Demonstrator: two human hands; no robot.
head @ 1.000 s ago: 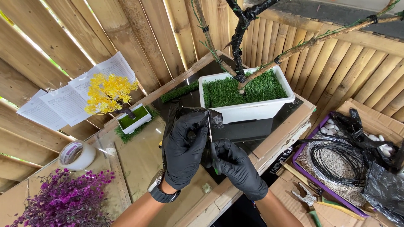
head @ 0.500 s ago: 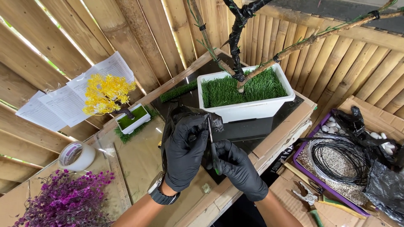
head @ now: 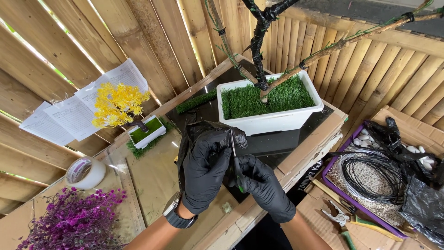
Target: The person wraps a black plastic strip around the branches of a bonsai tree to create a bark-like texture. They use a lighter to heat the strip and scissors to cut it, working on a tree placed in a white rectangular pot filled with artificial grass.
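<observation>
Hardly anything has shifted since the earlier frames: both gloved hands remain closed over the black plastic sheet point(head: 199, 134).

Thin, soft and slippery-looking, the sheet sits just in front of the white planter point(head: 273, 121); it probably handles best pinched at a bunched edge. Left hand point(head: 206, 171) is clenched on it; right hand point(head: 261, 187) is closed round scissors point(head: 235, 159). Left of the planter stand a yellow flower pot point(head: 145, 132) and tape roll point(head: 85, 172); right, coiled wire point(head: 370, 173).
</observation>
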